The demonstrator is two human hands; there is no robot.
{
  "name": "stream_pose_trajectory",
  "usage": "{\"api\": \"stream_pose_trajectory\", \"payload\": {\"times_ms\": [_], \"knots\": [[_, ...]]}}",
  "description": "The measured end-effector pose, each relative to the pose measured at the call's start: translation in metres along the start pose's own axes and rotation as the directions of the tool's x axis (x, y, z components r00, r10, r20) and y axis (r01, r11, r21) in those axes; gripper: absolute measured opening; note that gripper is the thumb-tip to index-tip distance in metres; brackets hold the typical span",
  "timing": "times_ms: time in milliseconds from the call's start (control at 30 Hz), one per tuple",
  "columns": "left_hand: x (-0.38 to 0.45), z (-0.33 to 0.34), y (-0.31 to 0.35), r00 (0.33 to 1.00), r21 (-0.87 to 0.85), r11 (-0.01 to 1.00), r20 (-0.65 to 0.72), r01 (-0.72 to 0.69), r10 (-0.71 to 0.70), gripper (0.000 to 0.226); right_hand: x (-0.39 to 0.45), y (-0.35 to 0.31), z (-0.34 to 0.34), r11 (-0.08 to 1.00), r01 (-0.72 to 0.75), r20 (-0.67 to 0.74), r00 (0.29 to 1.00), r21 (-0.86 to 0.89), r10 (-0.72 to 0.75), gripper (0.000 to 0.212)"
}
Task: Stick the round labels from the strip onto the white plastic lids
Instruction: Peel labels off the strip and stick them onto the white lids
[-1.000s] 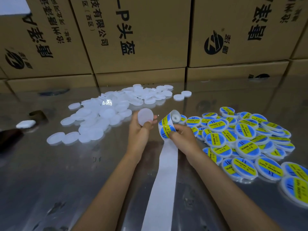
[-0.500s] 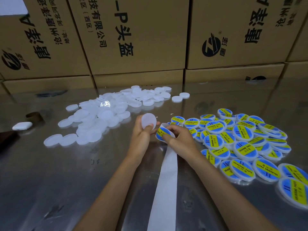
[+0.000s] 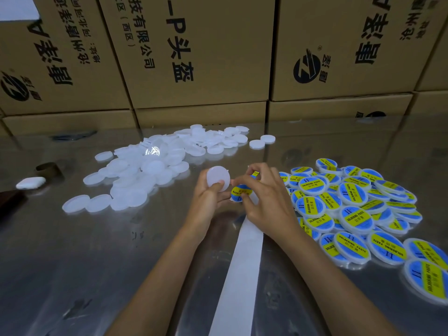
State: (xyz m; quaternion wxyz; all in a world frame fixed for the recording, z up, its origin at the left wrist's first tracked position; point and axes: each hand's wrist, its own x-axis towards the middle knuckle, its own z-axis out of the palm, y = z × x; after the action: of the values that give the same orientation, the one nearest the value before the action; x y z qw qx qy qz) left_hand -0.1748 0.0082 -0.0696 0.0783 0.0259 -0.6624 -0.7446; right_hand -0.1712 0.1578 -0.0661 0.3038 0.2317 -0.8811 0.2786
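Centre frame: left hand [image 3: 208, 202] pinches one bare white lid [image 3: 218, 178] upright, thumb on its face. Right hand [image 3: 266, 202] closed on the label strip [image 3: 238, 193], a blue-and-yellow label showing at the fingertips, just right of the lid. Spent white backing tape [image 3: 238, 275] trails to the lower edge. Unlabelled lid pile [image 3: 145, 170] left of centre; labelled lids [image 3: 351, 207] heaped at right. Reflective table [image 3: 72, 263]. Cardboard boxes [image 3: 194, 57] across the top. White case [image 3: 31, 183] at far left.
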Motion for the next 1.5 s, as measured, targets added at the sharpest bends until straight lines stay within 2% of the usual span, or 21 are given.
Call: {"api": "stream_pose_trajectory", "payload": {"times_ms": [133,233,333,433,500,567,633,700,800,1000,1200,1333,1500], "knots": [[0.000,-0.001,0.001,1.000,-0.015,1.000,0.004,0.024,-0.024,0.030,0.000,-0.005,-0.002,0.999,0.036,-0.015,0.999,0.000,-0.036,0.025],[-0.001,0.001,0.004,0.999,-0.072,0.997,0.011,0.037,-0.037,0.026,0.000,-0.014,-0.004,0.989,0.037,-0.049,0.998,0.145,-0.030,0.017],[-0.002,0.004,0.005,0.998,-0.009,0.999,-0.026,0.051,-0.051,0.027,0.000,-0.022,-0.006,0.935,-0.014,-0.064,0.997,0.354,0.039,0.012],[-0.002,0.003,0.004,0.998,0.052,0.997,-0.033,0.052,-0.050,0.026,0.002,-0.025,-0.011,0.769,-0.186,-0.019,0.968,0.611,0.249,0.017],[-0.002,0.003,0.006,0.998,-0.008,0.998,-0.010,0.069,-0.069,0.025,0.004,-0.024,-0.014,0.608,-0.277,0.030,0.923,0.744,0.383,0.023],[-0.002,0.004,0.008,0.998,-0.078,0.995,-0.016,0.064,-0.065,0.022,0.006,-0.020,-0.016,0.460,-0.355,0.101,0.866,0.814,0.490,0.023],[-0.001,0.003,0.010,0.996,-0.132,0.991,-0.080,0.031,-0.042,0.017,0.008,-0.017,-0.018,0.343,-0.420,0.174,0.808,0.840,0.564,0.020],[0.000,0.001,0.014,0.990,-0.177,0.983,-0.125,0.040,-0.063,0.031,0.009,-0.016,-0.020,0.280,-0.460,0.225,0.773,0.842,0.594,0.020],[-0.001,-0.003,0.021,0.993,-0.195,0.979,-0.096,0.052,-0.071,0.044,0.009,-0.018,-0.020,0.265,-0.468,0.251,0.778,0.843,0.576,0.021],[-0.012,-0.003,0.037,0.991,-0.376,0.920,0.105,0.113,-0.079,0.034,0.009,-0.022,-0.026,0.277,-0.443,0.260,0.820,0.853,0.510,0.019],[-0.020,0.007,0.037,0.952,-0.352,0.912,0.285,0.210,-0.110,0.034,0.011,-0.025,-0.028,0.350,-0.367,0.176,0.864,0.862,0.472,0.025],[-0.022,0.010,0.037,0.939,-0.367,0.901,0.326,0.229,-0.106,0.035,0.011,-0.023,-0.025,0.387,-0.356,0.143,0.865,0.851,0.482,0.028],[-0.024,0.013,0.037,0.944,-0.360,0.907,0.313,0.220,-0.104,0.035,0.010,-0.020,-0.022,0.422,-0.348,0.122,0.871,0.837,0.476,0.029]]}}
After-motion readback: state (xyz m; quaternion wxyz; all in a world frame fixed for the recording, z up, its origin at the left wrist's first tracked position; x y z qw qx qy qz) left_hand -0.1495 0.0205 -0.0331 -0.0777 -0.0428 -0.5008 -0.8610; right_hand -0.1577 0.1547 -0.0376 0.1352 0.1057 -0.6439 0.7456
